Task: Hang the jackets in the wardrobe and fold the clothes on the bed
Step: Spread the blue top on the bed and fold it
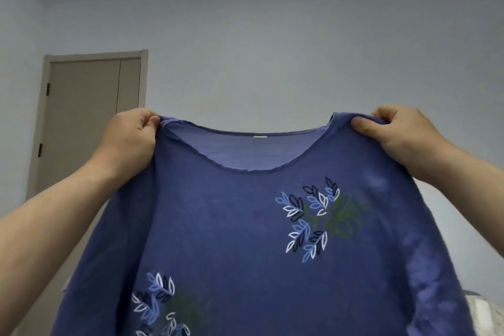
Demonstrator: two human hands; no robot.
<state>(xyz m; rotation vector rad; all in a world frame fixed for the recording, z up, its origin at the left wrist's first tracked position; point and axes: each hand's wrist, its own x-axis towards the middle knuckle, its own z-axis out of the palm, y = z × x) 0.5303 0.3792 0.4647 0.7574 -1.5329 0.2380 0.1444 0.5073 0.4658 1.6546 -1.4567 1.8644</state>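
Observation:
A blue top [231,226] with white and blue leaf prints hangs spread out in front of me, its wide neckline facing me. My left hand [131,133] pinches its left shoulder seam and my right hand [395,131] grips its right shoulder. Both hands are raised to about head height, so the garment fills the lower half of the view and hides whatever lies below it.
A beige closed door [87,123] stands in the pale wall at the left, behind my left arm. A bare pale wall [300,63] is straight ahead. A bit of patterned light fabric [485,311] shows at the lower right edge.

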